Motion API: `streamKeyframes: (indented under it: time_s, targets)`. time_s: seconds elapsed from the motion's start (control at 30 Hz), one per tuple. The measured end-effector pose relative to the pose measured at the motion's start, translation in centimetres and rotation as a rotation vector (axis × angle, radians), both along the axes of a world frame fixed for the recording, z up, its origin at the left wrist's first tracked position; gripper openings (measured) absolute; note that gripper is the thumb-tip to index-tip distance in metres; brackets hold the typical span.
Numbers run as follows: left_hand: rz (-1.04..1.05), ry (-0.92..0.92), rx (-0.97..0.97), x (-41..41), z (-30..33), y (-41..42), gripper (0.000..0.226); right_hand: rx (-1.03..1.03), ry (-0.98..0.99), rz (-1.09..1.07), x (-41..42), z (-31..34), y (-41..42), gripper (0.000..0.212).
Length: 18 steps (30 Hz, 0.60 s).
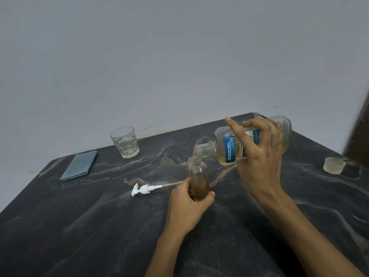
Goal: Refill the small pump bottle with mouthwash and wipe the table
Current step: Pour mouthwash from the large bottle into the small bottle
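Mouthwash bottle point(251, 142) lies tipped above the small pump bottle point(198, 179), which stands on the table point(99, 226); our right hand point(259, 148) grips its body, our left hand point(189, 202) wraps the small one low. We judge both light, smooth, slippery when wet, so we hold mid-body

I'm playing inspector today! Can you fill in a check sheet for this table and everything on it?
Surface: dark marbled table.
Job's things: small bottle upright, part full of amber liquid; mouthwash bottle tipped with its neck over the small bottle's mouth; pump head lying on the table; folded blue cloth unused at the left.
Clutter: glass tumbler; clear cap.
Hands: left hand grips small bottle; right hand holds mouthwash bottle.
Cables: nothing seen.
Surroundings: plain grey wall.
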<state>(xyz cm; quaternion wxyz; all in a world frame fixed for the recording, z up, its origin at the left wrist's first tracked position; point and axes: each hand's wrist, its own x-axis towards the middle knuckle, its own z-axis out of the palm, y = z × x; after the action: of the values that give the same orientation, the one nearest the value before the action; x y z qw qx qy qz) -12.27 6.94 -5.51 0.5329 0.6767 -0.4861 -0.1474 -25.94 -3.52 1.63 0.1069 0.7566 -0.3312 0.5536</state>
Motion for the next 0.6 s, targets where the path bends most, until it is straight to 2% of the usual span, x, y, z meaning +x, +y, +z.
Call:
streamKeyframes:
  time_s: [0.6]
  targets:
    - [0.005,-0.003,0.022,0.02,0.03,0.1,0.021,0.044,0.014,0.001,-0.1,0.32,0.39,0.096]
